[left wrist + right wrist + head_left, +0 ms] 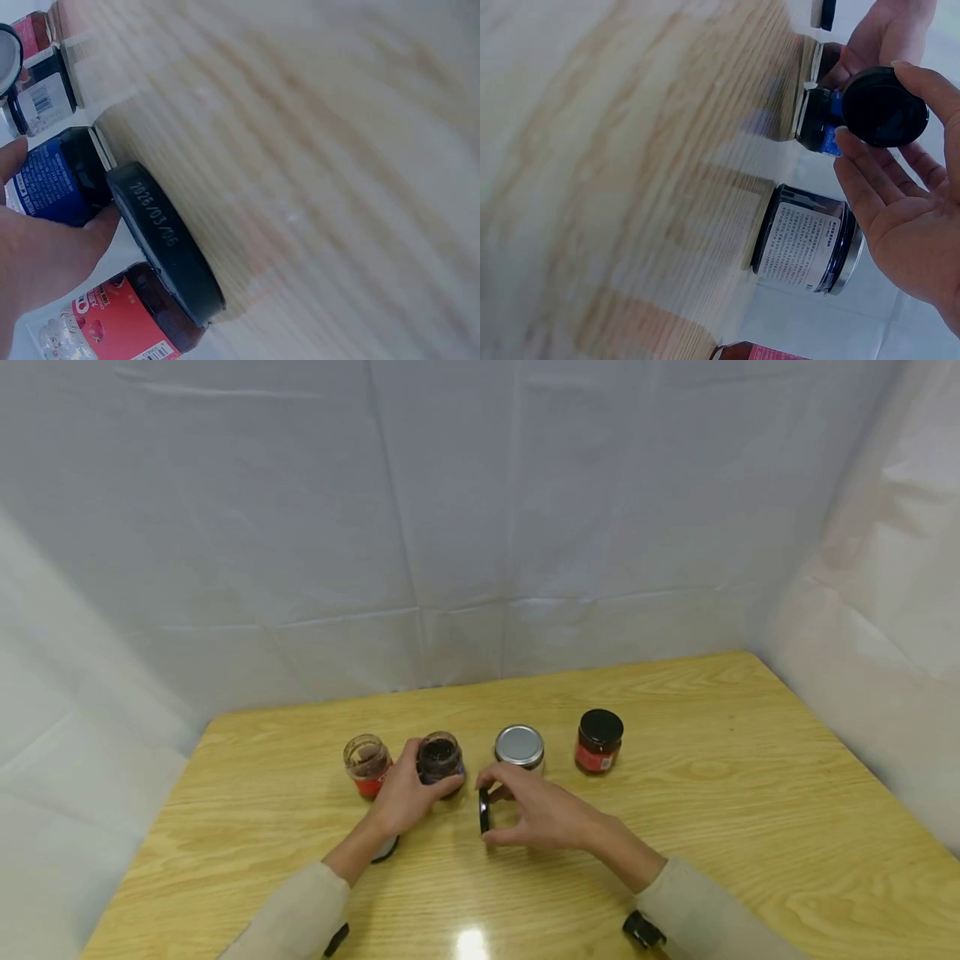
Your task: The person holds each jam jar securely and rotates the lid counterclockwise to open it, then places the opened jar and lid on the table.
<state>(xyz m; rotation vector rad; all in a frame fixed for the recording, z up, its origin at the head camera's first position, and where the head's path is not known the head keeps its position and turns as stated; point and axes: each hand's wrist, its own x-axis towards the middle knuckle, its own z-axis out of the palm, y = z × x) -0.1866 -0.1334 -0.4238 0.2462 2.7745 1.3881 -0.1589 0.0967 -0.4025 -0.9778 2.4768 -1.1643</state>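
My left hand (403, 800) grips a lidless jar (440, 752) of dark contents, its fingers and thumb around the sides. In the left wrist view that jar shows a blue label (52, 184). Between thumb and fingers, my right hand (551, 814) holds a black lid (483, 812) by its edge, turned upright beside the jar. The right wrist view shows the lid (885, 107) nearly face on, overlapping the blue-labelled jar. Left of my left hand stands another uncovered jar (367, 757) with a red label. A second lid (386, 850) lies on the table, partly hidden by my left wrist.
Behind my right hand stands a jar with a silver lid (520, 745); its white label (799, 244) shows in the right wrist view. Farther right is a black-lidded jar (598, 739) with a red label. Pale sheeting (465, 527) hangs behind the wooden table (712, 777).
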